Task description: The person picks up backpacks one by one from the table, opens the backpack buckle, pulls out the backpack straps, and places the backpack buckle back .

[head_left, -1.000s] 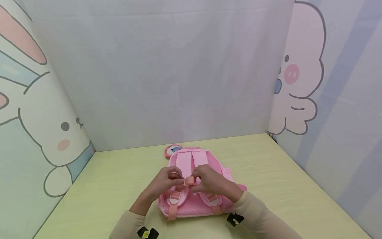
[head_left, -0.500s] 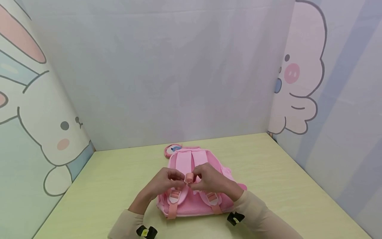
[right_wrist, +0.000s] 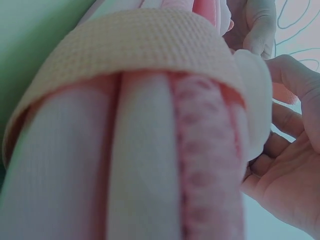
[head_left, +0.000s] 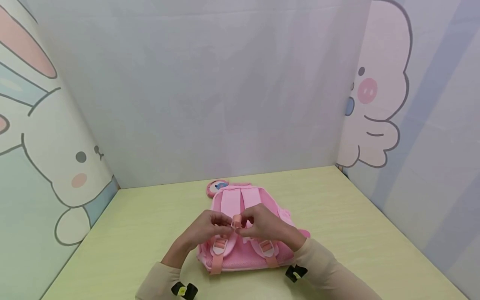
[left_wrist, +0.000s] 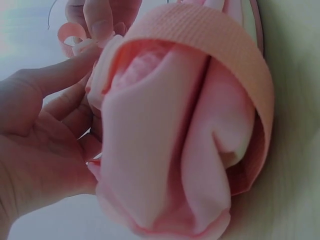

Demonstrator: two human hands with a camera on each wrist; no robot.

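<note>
A pink backpack (head_left: 243, 258) lies on the table with its shoulder straps facing up. Above its middle, both hands meet at a small coral webbing loop (head_left: 237, 220) with a pale buckle piece at its base. My left hand (head_left: 208, 227) pinches the buckle end with thumb and fingers. From the other side my right hand (head_left: 264, 225) pinches the webbing. In the left wrist view, the loop (left_wrist: 72, 35) stands curled beside the fingertips. A wide coral strap (right_wrist: 145, 45) crosses the backpack's side in the right wrist view. Fingertips partly hide the buckle.
Two pale strap adjusters (head_left: 219, 246) with coral webbing sit low on the backpack. A round pink tag (head_left: 216, 188) lies at its top left. The pale yellow table (head_left: 356, 233) is bounded by a grey back wall (head_left: 225, 91) and side walls with cartoon animals.
The coral loop has turned more upright and shifted slightly up and left. My left fingers have come in closer to it. The backpack stays in place.
</note>
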